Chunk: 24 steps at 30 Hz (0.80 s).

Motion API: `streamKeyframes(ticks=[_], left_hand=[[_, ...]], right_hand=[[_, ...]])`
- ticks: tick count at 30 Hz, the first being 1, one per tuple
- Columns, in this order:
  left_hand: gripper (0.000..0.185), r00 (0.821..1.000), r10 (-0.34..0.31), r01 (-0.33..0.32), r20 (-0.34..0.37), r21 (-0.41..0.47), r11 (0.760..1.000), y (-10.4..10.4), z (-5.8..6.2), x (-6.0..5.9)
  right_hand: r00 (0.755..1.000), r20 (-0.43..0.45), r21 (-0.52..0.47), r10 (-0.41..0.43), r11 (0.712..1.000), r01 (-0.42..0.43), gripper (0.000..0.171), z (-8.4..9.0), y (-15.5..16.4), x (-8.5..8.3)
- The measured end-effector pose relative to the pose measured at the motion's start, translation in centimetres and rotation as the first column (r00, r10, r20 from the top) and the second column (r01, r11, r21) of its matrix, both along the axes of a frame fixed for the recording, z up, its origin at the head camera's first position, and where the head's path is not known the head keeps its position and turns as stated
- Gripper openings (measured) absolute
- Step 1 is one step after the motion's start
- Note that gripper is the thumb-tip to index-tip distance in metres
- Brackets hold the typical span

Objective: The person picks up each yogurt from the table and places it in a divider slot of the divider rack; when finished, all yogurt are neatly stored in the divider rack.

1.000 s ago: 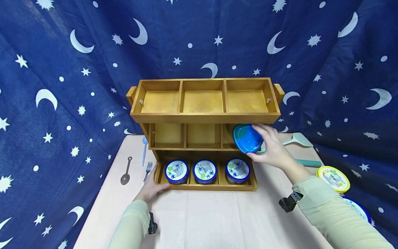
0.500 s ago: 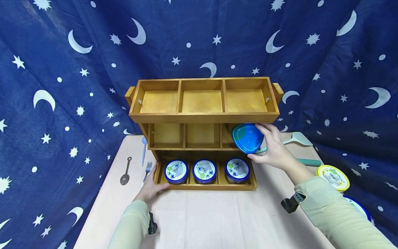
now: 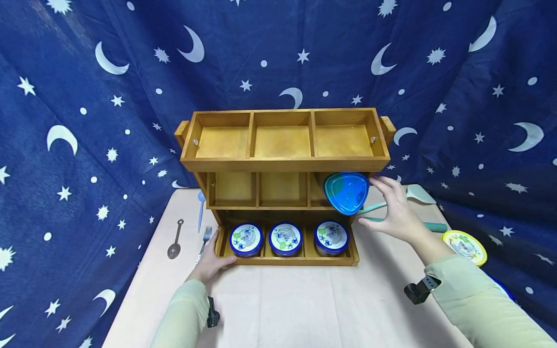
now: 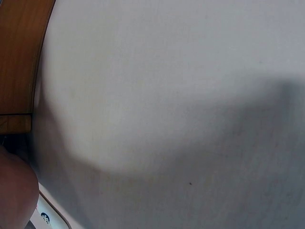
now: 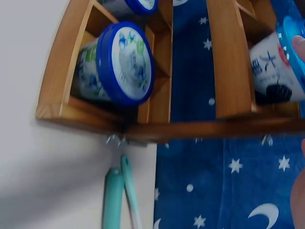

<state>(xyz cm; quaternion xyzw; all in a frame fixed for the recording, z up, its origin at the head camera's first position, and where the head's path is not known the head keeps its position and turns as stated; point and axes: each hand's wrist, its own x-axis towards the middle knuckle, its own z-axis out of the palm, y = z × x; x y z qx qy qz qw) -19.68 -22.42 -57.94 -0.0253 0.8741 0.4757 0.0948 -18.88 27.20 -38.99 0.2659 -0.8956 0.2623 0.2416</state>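
A three-tier wooden rack stands on the cloth-covered table. My left hand holds its lower left corner, with the thumb on the front edge and the other fingers along the side. In the middle tier's right compartment sits a white tub under a translucent blue lid. Beside that lid, at its right, is my right hand, its fingers and thumb spread and holding nothing. The right wrist view shows a fingertip in front of the lid. Three blue-lidded tubs, the right one included, occupy the bottom tier.
Left of the rack lie a brown spoon, a fork and a blue spoon. A pale green spatula, a green handle and a yellow lid lie to the right. A starry curtain hangs behind.
My right hand has let go of the blue-lidded tub and moved a little to the right, its fingers spreading. The tub stays in the middle tier. My left hand keeps its place.
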Motion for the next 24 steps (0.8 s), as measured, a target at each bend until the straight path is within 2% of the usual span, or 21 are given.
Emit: streamKeyframes(ticks=[5, 13, 15, 17, 24], left_hand=[[0.113, 1.0, -0.003, 0.003, 0.006, 0.0, 1.0, 0.0, 0.2, 0.0], [0.113, 1.0, 0.004, -0.004, 0.016, -0.007, 1.0, 0.0, 0.3, 0.2], [0.113, 1.0, 0.008, -0.008, 0.012, -0.004, 1.0, 0.0, 0.2, 0.2], [0.112, 1.0, 0.006, -0.006, 0.004, -0.001, 1.0, 0.0, 0.2, 0.2], [0.113, 1.0, 0.004, -0.004, 0.004, -0.025, 1.0, 0.1, 0.0, 0.2]], right_hand=[[0.993, 0.094, -0.002, -0.074, 0.997, 0.075, 0.097, -0.3, 2.0, 1.0], [0.981, 0.12, 0.046, -0.154, 0.988, 0.149, 0.095, -1.2, 5.8, 1.8], [0.966, 0.165, 0.062, -0.199, 0.979, 0.192, 0.094, -1.4, 6.9, 2.1], [0.94, 0.229, 0.068, -0.252, 0.968, 0.242, 0.094, -1.7, 8.1, 2.5], [0.834, 0.378, 0.164, -0.401, 0.916, 0.366, 0.099, -3.1, 11.7, 3.5]])
